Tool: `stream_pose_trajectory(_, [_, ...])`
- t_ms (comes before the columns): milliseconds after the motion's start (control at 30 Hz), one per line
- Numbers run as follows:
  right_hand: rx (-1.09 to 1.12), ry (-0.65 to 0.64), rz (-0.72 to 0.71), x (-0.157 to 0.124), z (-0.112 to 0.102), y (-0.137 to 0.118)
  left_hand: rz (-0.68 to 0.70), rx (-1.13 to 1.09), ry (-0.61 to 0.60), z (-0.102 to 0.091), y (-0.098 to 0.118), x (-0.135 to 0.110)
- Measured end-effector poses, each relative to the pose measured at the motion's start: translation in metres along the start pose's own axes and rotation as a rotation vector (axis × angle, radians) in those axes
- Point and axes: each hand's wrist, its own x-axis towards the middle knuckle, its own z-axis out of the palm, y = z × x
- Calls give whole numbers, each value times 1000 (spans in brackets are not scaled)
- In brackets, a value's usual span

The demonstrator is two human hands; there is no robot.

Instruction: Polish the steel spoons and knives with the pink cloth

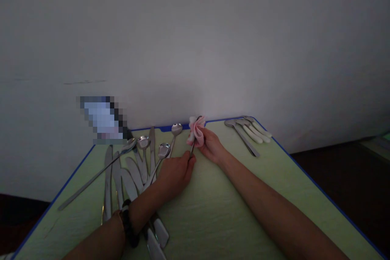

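Observation:
My left hand (175,172) pinches the handle end of a thin metal utensil (192,149) that slants up toward the far edge of the table. My right hand (210,144) is closed around a pink cloth (195,130), which is wrapped round the upper part of that same utensil. Both hands meet near the middle of the far side of the pale green table (231,211). A dark band sits on my left wrist.
Several knives and long-handled spoons (134,166) lie spread at the left. A few white-handled spoons (250,130) lie at the far right corner. A blurred object (102,120) stands at the far left. A pale wall rises behind the blue-edged table.

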Motion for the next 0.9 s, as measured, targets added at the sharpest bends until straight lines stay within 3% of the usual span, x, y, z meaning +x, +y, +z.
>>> stream_pose_trajectory(533, [105, 90, 63, 1, 2, -3, 19, 24, 9, 1, 0, -1])
stream_pose_trajectory(900, [210, 3, 22, 2, 1, -6, 58, 55, 20, 2, -1, 0])
